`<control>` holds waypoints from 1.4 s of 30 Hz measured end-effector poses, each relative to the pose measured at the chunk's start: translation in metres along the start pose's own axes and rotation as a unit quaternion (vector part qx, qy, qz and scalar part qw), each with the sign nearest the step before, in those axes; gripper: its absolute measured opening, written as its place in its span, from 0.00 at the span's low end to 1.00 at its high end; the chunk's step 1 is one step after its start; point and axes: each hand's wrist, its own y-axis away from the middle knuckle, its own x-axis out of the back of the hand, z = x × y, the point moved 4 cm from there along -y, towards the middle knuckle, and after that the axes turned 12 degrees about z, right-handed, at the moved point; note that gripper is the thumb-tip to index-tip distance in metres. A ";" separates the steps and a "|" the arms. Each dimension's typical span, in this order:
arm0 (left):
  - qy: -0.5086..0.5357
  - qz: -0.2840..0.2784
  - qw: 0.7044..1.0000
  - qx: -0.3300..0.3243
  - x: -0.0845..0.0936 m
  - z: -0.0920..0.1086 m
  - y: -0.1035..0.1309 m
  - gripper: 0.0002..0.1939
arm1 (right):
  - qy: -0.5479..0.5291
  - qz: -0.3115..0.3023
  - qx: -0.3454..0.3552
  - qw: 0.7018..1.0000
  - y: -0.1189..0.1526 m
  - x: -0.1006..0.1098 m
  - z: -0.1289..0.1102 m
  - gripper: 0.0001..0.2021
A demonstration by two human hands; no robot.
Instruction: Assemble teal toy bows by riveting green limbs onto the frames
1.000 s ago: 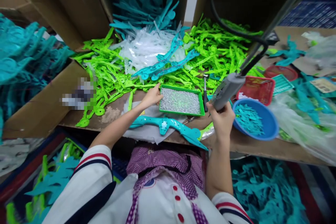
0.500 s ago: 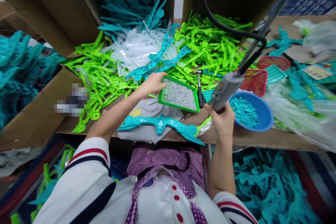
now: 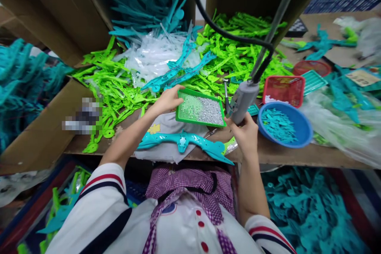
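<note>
My left hand (image 3: 170,98) grips the left rim of a green tray (image 3: 177,114), which is raised and tilted down to the right. Small silver metal pieces (image 3: 208,112), too tiny to name surely, lie over its right half; the left half shows bare dimpled bottom. My right hand (image 3: 244,131) is closed around the lower end of a grey electric screwdriver (image 3: 244,101) hanging from a rod and cable, beside the tray's right corner. Whether its fingertips touch the tray, I cannot tell. A long turquoise plastic part (image 3: 182,143) lies on a grey cloth (image 3: 166,154) in front of me.
Lime-green plastic parts (image 3: 116,87) heap at the back. A hammer (image 3: 226,91) lies behind the screwdriver. To the right stand a blue bowl (image 3: 306,129) of small turquoise pieces and a red basket (image 3: 300,91). Cardboard boxes (image 3: 38,127) flank the left side.
The silver pieces have slid right in the tray, baring its left half. My right hand and the screwdriver have moved left, up to the tray's corner. The tray has shifted slightly left.
</note>
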 end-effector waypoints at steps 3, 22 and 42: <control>0.020 -0.013 0.999 0.033 -0.013 -0.030 0.014 0.38 | -0.005 -0.019 0.024 1.000 -0.004 -0.012 -0.002 0.17; 0.111 0.042 0.989 0.090 -0.078 -0.107 0.024 0.28 | -0.074 -0.214 0.072 0.971 -0.054 -0.128 -0.022 0.21; 0.208 0.115 0.968 0.076 -0.051 -0.096 0.049 0.24 | 0.451 -0.160 0.069 0.875 -0.125 -0.078 0.071 0.19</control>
